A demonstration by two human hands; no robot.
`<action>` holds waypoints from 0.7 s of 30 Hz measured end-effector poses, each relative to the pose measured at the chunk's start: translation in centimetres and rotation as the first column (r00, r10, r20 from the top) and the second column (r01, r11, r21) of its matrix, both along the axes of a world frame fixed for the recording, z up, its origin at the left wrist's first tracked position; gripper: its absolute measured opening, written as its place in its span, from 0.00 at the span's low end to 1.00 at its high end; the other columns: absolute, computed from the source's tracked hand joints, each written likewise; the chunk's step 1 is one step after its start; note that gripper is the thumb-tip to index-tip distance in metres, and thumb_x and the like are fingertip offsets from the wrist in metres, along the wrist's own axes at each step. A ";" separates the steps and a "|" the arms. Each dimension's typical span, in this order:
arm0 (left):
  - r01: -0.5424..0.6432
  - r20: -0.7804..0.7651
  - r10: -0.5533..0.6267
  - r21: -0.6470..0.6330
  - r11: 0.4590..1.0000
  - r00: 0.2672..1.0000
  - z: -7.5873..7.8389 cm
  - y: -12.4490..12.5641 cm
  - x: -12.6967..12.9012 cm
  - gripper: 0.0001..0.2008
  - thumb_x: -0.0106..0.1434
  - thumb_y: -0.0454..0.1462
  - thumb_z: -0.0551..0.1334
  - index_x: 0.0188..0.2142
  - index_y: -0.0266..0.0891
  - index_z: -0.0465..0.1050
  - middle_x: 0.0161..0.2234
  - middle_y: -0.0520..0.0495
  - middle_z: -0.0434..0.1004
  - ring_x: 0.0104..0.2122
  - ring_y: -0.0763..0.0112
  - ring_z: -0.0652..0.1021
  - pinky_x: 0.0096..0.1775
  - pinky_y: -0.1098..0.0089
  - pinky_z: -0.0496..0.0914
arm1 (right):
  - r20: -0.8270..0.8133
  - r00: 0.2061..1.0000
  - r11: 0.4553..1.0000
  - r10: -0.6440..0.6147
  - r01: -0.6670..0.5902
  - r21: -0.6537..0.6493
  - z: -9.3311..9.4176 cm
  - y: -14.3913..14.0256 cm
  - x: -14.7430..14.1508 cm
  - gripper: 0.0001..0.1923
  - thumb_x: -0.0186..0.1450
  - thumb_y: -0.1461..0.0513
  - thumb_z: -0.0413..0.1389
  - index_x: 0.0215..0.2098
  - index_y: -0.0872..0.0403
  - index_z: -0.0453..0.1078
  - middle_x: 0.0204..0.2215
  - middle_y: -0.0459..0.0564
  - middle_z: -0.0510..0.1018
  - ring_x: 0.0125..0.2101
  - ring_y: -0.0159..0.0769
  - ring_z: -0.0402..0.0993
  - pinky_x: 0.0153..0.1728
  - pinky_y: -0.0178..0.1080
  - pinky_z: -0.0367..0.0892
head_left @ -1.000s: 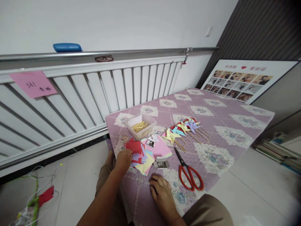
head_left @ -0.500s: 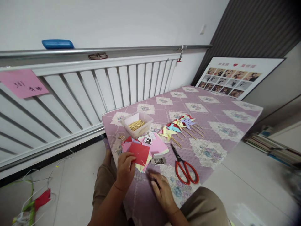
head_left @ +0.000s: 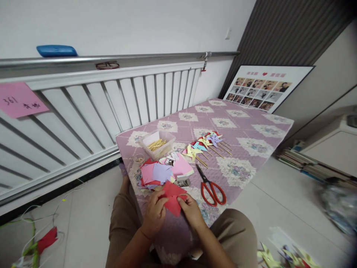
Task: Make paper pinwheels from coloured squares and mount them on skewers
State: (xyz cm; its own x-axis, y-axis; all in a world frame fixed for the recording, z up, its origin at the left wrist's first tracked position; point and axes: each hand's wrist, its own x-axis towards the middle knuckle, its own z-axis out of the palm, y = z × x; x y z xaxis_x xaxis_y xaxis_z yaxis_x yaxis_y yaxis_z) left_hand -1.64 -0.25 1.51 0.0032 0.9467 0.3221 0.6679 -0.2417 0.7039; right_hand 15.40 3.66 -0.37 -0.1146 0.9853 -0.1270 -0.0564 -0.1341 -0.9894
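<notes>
Between both hands I hold a red paper square (head_left: 174, 197) with slits cut in from its corners, over the near end of the table. My left hand (head_left: 154, 211) pinches its left side. My right hand (head_left: 192, 209) pinches its right side, thumb on top. Just beyond lies a pile of coloured paper squares (head_left: 149, 173), pink and lilac on top. A small open box of metal pins (head_left: 183, 182) sits right of the paper. Red-handled scissors (head_left: 212, 188) lie open farther right. Finished paper pinwheels on sticks (head_left: 205, 142) lie in a row behind them.
A clear plastic box (head_left: 157, 144) holds thin wooden sticks, beside a small round cup (head_left: 138, 159). A white radiator (head_left: 145, 95) runs along the table's far left. A photo board (head_left: 256, 89) leans at the back. More pinwheels (head_left: 287, 257) lie at lower right.
My left hand has brought the red square off the pile toward me. My right hand has come up from the tabletop and taken its other side. The view has shifted slightly right.
</notes>
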 end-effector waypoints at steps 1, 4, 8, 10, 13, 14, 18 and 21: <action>-0.050 0.075 0.051 -0.021 0.999 0.996 -0.1 -0.1 0.1 0.18 0.56 0.29 0.54 0.43 0.43 0.74 0.53 0.41 0.71 0.56 0.57 0.68 0.58 0.53 0.61 | -0.013 1.000 1.000 -0.016 0.016 -0.011 -0.3 0.0 0.1 0.16 0.58 0.48 0.61 0.30 0.53 0.73 0.25 0.46 0.80 0.27 0.40 0.74 0.32 0.40 0.69; -0.193 0.382 0.267 -0.221 0.956 0.885 -0.4 -0.1 0.0 0.19 0.58 0.33 0.55 0.49 0.40 0.67 0.54 0.39 0.69 0.55 0.59 0.70 0.57 0.55 0.63 | -0.055 0.997 0.998 -0.045 0.043 -0.041 -0.7 0.0 0.4 0.17 0.57 0.48 0.61 0.30 0.53 0.73 0.24 0.46 0.79 0.25 0.39 0.73 0.29 0.39 0.68; -0.048 0.707 0.449 -0.509 0.860 0.547 -0.5 0.0 0.2 0.18 0.62 0.46 0.55 0.48 0.41 0.66 0.47 0.40 0.74 0.46 0.63 0.76 0.49 0.61 0.70 | -0.104 0.992 0.996 -0.077 0.071 -0.059 -0.5 -0.1 0.4 0.16 0.57 0.49 0.61 0.31 0.53 0.73 0.26 0.47 0.81 0.26 0.39 0.74 0.31 0.39 0.69; 0.062 0.774 0.466 -0.540 0.839 0.428 -0.4 -0.1 0.8 0.23 0.61 0.53 0.55 0.46 0.40 0.67 0.45 0.39 0.76 0.42 0.64 0.78 0.45 0.62 0.72 | -0.120 0.988 0.994 -0.095 0.088 -0.061 -0.4 -0.1 0.3 0.16 0.57 0.49 0.61 0.32 0.53 0.73 0.28 0.47 0.81 0.28 0.39 0.75 0.34 0.40 0.69; 0.269 0.841 0.449 -0.527 0.807 0.302 -0.1 -0.4 2.5 0.25 0.55 0.56 0.61 0.42 0.39 0.69 0.43 0.38 0.78 0.40 0.63 0.79 0.43 0.63 0.72 | -0.140 0.985 0.994 -0.100 0.091 -0.065 -0.1 -0.2 0.3 0.16 0.56 0.48 0.62 0.32 0.52 0.73 0.28 0.47 0.81 0.30 0.39 0.75 0.36 0.40 0.70; 0.322 0.855 0.442 -0.513 0.796 0.269 0.1 -0.4 3.1 0.25 0.54 0.54 0.63 0.42 0.39 0.69 0.44 0.38 0.78 0.41 0.63 0.79 0.44 0.63 0.72 | -0.146 0.985 0.994 -0.096 0.087 -0.066 0.0 -0.2 0.3 0.16 0.56 0.48 0.62 0.33 0.52 0.73 0.28 0.47 0.81 0.29 0.39 0.75 0.36 0.40 0.70; 0.310 0.856 0.409 -0.500 0.808 0.315 0.5 0.5 4.9 0.17 0.57 0.45 0.63 0.44 0.42 0.69 0.48 0.41 0.78 0.45 0.60 0.79 0.46 0.60 0.73 | -0.157 0.985 0.996 -0.069 0.060 -0.064 0.5 -0.4 0.3 0.16 0.55 0.48 0.62 0.32 0.51 0.73 0.27 0.46 0.81 0.28 0.39 0.75 0.34 0.41 0.70; 0.226 0.824 0.414 -0.520 0.824 0.388 0.5 1.7 5.2 0.14 0.59 0.42 0.58 0.45 0.44 0.68 0.50 0.42 0.77 0.46 0.59 0.78 0.46 0.59 0.73 | -0.168 0.985 0.998 -0.045 0.037 -0.056 0.9 -0.5 0.5 0.17 0.56 0.47 0.62 0.33 0.51 0.73 0.29 0.47 0.81 0.30 0.40 0.76 0.37 0.42 0.70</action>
State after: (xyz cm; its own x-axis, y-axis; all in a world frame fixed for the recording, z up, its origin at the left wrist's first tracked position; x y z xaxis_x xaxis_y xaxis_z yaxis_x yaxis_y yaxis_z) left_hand 3.59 1.47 2.03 -0.0727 0.9060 -0.4169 -0.4248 0.3501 0.8349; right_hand 15.85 3.14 0.51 -0.0985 0.9820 -0.1612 -0.2284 -0.1800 -0.9568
